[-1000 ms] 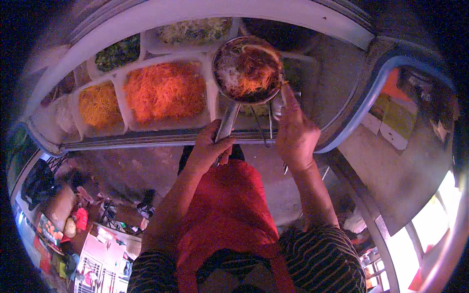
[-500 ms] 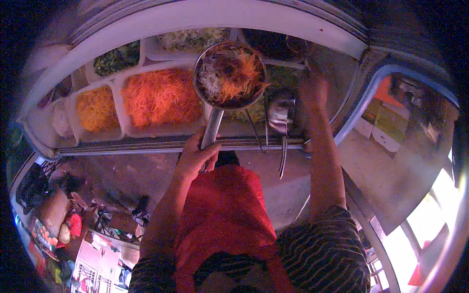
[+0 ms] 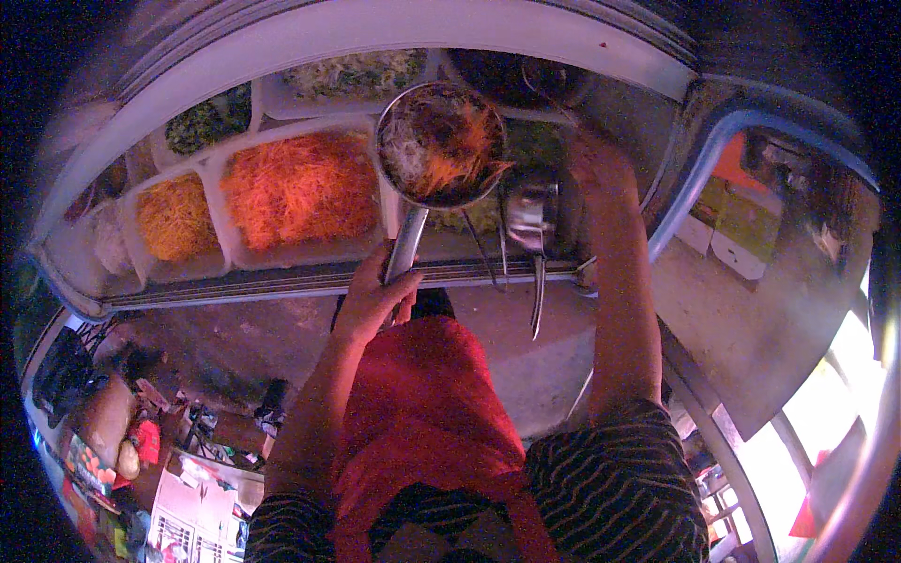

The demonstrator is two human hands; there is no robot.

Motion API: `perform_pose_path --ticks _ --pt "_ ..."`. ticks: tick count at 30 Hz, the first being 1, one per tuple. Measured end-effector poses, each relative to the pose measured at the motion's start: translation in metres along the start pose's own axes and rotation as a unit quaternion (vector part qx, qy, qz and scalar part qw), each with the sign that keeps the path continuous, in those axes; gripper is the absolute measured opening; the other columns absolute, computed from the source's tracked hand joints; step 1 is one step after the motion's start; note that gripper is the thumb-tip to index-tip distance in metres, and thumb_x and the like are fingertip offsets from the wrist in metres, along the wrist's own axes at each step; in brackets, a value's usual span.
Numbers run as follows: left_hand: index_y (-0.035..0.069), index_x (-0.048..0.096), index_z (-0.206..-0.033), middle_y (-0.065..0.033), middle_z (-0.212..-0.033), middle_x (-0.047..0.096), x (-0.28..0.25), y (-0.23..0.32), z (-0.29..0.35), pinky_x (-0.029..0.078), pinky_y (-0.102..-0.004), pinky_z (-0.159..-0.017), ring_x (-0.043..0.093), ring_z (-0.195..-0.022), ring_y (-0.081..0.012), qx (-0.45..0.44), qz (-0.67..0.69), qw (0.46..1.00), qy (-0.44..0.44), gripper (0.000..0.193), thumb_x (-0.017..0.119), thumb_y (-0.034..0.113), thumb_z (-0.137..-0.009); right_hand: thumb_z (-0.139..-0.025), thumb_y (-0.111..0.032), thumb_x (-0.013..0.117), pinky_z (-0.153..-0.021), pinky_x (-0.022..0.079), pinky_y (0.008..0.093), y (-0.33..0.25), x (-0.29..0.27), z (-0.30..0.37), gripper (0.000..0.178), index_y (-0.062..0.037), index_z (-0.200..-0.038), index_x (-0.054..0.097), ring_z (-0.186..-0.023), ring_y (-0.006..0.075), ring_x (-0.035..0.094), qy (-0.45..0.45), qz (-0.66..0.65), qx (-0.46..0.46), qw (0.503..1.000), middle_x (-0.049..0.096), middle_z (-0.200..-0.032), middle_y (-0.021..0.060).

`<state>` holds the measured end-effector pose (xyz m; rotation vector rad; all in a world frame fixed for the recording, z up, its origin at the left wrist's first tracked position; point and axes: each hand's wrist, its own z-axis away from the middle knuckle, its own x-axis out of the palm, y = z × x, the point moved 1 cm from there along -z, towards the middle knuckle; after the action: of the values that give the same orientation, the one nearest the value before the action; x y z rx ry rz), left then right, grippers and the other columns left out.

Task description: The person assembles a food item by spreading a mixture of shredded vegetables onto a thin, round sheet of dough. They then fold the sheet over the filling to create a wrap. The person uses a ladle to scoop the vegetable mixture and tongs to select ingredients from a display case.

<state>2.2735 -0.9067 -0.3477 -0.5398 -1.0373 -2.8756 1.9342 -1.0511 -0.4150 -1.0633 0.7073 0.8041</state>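
Left hand: I've got the left hand [image 3: 378,296] wrapped firmly round the handle of the metal pan [image 3: 409,235].
Pan: up above the food tubs, pale strands and orange shreds [image 3: 460,155] inside.
Right hand: my right hand [image 3: 601,169] is out by the dark container [image 3: 483,80]; blurred, so I can't tell its openness or any hold.
Scoop: a metal scoop [image 3: 532,211] sits between pan and right forearm.

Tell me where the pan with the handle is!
In the head view, the pan is at upper centre, held in the left hand, just right of the bright orange shreds.
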Motion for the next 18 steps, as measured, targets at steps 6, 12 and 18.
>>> perform_pose_path --ticks 6,12,18 --pt "0.004 0.048 -0.111 -0.0021 -0.060 0.053 0.015 0.004 -0.013 0.038 -0.0250 -0.037 0.050 -0.042 -0.0100 0.029 -0.046 0.998 0.003 0.030 0.064 0.013 -0.087 -0.090 -0.007 0.051 -0.060 0.050 0.0329 -0.077 -0.051 0.092 0.034 -0.0045 -0.124 0.058 -0.070 0.0174 0.060 0.078 -0.260 0.019 0.962 0.067 -0.090 0.0127" --pt "0.006 0.053 -0.108 -0.0013 -0.064 0.054 0.025 0.001 -0.026 0.038 -0.0253 -0.041 0.048 -0.044 -0.0098 0.007 0.005 1.000 -0.012 0.027 0.065 0.013 -0.085 -0.092 -0.002 0.049 -0.061 0.051 0.0317 -0.123 -0.051 0.127 0.038 -0.0079 -0.129 0.055 -0.079 0.0119 0.059 0.104 -0.018 -0.113 0.988 0.067 -0.101 0.0108" --pt "0.003 0.050 -0.110 -0.0028 -0.060 0.053 0.030 0.006 -0.031 0.036 -0.0259 -0.034 0.047 -0.040 -0.0107 0.025 0.054 0.998 -0.036 0.029 0.065 0.010 -0.086 -0.092 -0.011 0.054 -0.063 0.044 0.0232 -0.084 -0.074 0.102 0.039 -0.0005 -0.129 0.053 -0.071 0.0080 0.053 0.072 -0.397 0.130 0.906 0.062 -0.088 0.0023"
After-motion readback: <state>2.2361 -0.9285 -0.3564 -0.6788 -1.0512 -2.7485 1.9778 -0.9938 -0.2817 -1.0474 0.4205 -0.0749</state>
